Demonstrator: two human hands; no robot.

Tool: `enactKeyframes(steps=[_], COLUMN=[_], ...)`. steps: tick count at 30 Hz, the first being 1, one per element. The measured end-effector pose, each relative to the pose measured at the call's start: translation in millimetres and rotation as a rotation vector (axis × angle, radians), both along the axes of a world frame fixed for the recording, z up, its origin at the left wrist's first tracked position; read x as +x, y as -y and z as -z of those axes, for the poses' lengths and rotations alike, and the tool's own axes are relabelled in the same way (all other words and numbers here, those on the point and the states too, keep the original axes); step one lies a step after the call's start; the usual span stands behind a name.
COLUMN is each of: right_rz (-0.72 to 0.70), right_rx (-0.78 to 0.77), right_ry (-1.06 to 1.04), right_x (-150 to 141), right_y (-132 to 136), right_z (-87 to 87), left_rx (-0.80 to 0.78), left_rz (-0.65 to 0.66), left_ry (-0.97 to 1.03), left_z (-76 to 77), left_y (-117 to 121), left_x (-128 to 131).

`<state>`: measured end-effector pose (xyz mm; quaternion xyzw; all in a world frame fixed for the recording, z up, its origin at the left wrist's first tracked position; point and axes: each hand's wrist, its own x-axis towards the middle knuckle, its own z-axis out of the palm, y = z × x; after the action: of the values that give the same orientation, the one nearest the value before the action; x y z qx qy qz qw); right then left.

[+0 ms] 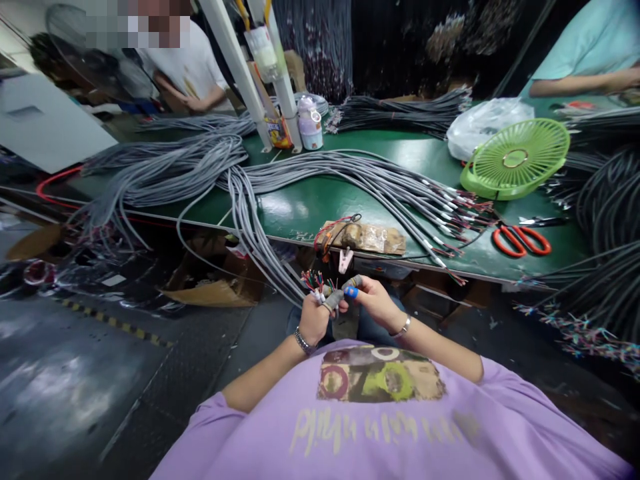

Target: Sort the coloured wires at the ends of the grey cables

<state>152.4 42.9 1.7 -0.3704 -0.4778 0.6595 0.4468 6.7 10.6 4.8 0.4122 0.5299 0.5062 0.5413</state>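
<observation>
My left hand (317,316) is closed around the ends of a bundle of grey cables (260,243), which runs down over the bench edge to it. Thin coloured wires (313,279) fan out from the cable ends above my fist. Close by on the right, my right hand (374,301) has its thumb and fingers pinched together near these wire ends. Grey and blue wrappings cover some fingertips of my hands. Whatever the right fingertips hold is too small to make out. A wooden block (385,239) with a clip on it lies at the bench edge just beyond my hands.
More grey cables with stripped ends (445,207) lie across the green bench (295,210). Orange-handled scissors (523,240), a green fan (520,157) and dark cable bundles (610,220) are on the right. A bottle (310,125) stands by a white post. Two other people are across the bench.
</observation>
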Motion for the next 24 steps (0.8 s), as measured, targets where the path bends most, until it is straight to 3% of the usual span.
enactKeyframes(steps=[5, 12, 16, 24], right_rz=[-0.098, -0.114, -0.117, -0.155], right_rx=[-0.032, -0.171, -0.168, -0.263], right_ry=[0.013, -0.074, -0.089, -0.217], right_x=[-6.1, -10.8, -10.5, -5.8], right_y=[-5.4, -6.3, -3.8, -10.1], right_z=[-1.8, -6.9, -8.2, 1.5], left_rx=[0.017, 0.039, 0.020, -0.007], left_rz=[0.124, -0.059, -0.138, -0.176], left_ry=[-0.079, 0.080, 0.177, 0.218], left_z=[-3.2, -4.9, -9.5, -21.4], left_y=[6.2, 6.2, 2.9, -1.1], left_x=[-7.7, -5.9, -3.4, -1.5])
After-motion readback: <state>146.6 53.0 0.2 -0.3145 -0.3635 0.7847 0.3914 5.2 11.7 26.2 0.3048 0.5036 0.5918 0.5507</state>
